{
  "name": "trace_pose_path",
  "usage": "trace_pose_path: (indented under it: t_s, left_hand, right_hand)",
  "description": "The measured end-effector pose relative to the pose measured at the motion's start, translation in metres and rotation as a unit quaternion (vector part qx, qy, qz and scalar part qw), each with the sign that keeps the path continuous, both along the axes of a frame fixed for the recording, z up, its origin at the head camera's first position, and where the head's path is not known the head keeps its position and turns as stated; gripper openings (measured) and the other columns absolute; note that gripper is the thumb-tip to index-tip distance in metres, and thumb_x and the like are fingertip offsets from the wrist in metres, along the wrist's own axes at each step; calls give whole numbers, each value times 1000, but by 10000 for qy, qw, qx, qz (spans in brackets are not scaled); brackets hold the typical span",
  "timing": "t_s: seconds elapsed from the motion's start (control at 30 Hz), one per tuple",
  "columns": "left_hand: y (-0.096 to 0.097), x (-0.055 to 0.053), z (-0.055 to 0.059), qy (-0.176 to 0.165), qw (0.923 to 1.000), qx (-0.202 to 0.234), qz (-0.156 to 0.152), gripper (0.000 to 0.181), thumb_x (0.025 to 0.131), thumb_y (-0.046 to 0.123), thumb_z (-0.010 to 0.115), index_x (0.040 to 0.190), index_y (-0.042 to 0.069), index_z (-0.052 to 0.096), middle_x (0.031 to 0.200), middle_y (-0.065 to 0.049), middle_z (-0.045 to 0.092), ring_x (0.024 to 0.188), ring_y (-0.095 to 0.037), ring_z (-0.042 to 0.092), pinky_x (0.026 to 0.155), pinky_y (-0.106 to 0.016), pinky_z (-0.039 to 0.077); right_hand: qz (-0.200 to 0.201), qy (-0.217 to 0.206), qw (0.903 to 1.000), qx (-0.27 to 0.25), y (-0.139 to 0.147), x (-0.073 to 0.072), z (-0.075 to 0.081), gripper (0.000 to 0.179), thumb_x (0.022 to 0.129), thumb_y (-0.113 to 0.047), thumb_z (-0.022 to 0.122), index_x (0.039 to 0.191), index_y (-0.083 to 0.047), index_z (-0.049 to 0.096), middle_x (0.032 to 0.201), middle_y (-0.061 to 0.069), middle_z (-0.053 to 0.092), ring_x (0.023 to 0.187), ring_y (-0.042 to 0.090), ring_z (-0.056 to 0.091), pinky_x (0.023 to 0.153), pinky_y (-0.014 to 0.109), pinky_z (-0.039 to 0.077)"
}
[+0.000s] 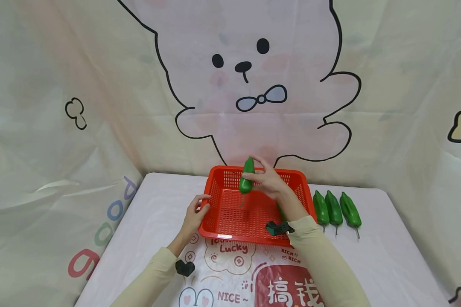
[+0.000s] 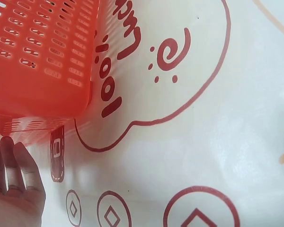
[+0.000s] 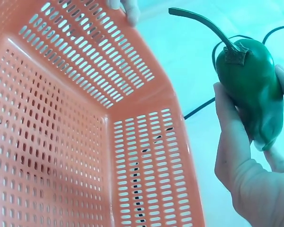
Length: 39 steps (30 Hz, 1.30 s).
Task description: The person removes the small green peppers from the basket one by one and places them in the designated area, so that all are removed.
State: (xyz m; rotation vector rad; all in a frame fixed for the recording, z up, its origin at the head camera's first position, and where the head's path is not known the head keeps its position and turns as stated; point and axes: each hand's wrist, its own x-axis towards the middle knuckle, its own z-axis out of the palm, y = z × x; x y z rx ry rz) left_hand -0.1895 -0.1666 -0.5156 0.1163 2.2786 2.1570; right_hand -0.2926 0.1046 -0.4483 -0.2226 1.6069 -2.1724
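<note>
In the head view my right hand (image 1: 269,181) holds a green pepper (image 1: 246,175) above the far part of a red plastic basket (image 1: 234,233). The right wrist view shows the pepper (image 3: 251,90) between thumb and fingers, its curved stem sticking out. My left hand (image 1: 193,215) grips the basket's left rim. In the left wrist view the fingers (image 2: 12,165) rest along the outer wall of the basket (image 2: 42,90). Part of another green pepper (image 1: 282,212) shows inside the basket, mostly hidden by my right forearm.
Three green peppers (image 1: 333,208) lie side by side on the white table cover (image 1: 384,256), right of the basket. A printed cloth (image 1: 299,140) hangs behind the table. Red printed drawings and lettering mark the cover in front of the basket.
</note>
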Motion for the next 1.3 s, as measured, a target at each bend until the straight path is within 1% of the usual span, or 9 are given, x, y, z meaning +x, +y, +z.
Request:
trace_pose_path:
  t_s: [0.17, 0.3, 0.47, 0.57, 0.7, 0.83, 1.0, 1.2, 1.3]
  left_hand:
    - [0, 0, 0, -67, 9999, 67, -34, 33, 105, 7, 56, 136, -1, 52, 125, -39, 47, 111, -59, 50, 91, -68, 48]
    - [0, 0, 1, -22, 10000, 38, -34, 33, 104, 6, 57, 135, -1, 53, 124, -38, 48, 108, -57, 52, 90, -68, 48]
    - [0, 1, 2, 12, 10000, -30, -23, 33, 104, 7, 59, 135, -2, 53, 123, -39, 48, 98, -39, 59, 90, -70, 47]
    - [0, 0, 0, 35, 9999, -99, -27, 33, 103, 6, 58, 135, -3, 53, 123, -39, 49, 99, -41, 59, 89, -69, 48]
    - [-3, -8, -16, 89, 9999, -73, 25, 34, 104, 4, 56, 137, -3, 52, 126, -39, 48, 107, -56, 52, 89, -70, 48]
    - [-4, -14, -32, 197, 9997, -85, 142, 33, 104, 1, 55, 137, 1, 54, 126, -36, 50, 108, -57, 51, 87, -68, 50]
    - [-3, -15, -35, 255, 9994, -103, 218, 31, 103, 2, 56, 134, 7, 57, 124, -31, 52, 106, -53, 54, 85, -64, 53]
    - [-2, -14, -34, 282, 9993, -128, 219, 31, 103, 2, 56, 134, 6, 56, 125, -31, 52, 107, -52, 53, 86, -65, 52]
    - [-2, -14, -33, 261, 9991, -190, 260, 31, 103, 3, 56, 134, 6, 56, 126, -29, 53, 108, -51, 52, 87, -64, 52]
  right_hand:
    - [-129, -8, 9999, 44, 9, 4, 6, 79, 96, 6, 65, 160, -24, 29, 130, 29, 49, 109, 36, 62, 91, 55, 53]
    - [-206, 2, 9998, 49, 17, 7, 10, 79, 96, 5, 65, 160, -23, 29, 128, 27, 50, 106, 34, 64, 90, 52, 55]
    - [-299, 113, 9993, 171, 30, 12, 11, 80, 96, 3, 67, 160, -25, 28, 126, 25, 52, 103, 31, 66, 89, 46, 56]
    - [-329, 145, 9992, 200, 37, 16, 10, 81, 96, 2, 67, 160, -26, 27, 124, 25, 53, 102, 30, 67, 89, 45, 56]
    - [-326, 169, 9992, 151, 47, 20, 7, 81, 96, 2, 67, 160, -25, 27, 118, 22, 57, 98, 29, 68, 88, 45, 57]
    - [-396, 227, 9989, 99, 56, 24, 5, 80, 96, 2, 67, 160, -24, 29, 111, 18, 60, 95, 28, 68, 85, 46, 58]
    - [-510, 388, 9978, 176, 69, 29, 4, 77, 96, 2, 68, 159, -24, 34, 108, 17, 59, 92, 28, 68, 82, 45, 59]
    - [-699, 626, 9947, 422, 83, 35, 0, 77, 96, 2, 67, 161, -15, 29, 111, 18, 57, 92, 25, 68, 80, 42, 60]
    - [-854, 694, 9931, 416, 89, 39, -3, 75, 95, 2, 69, 159, -14, 32, 115, 18, 58, 94, 25, 68, 79, 41, 60]
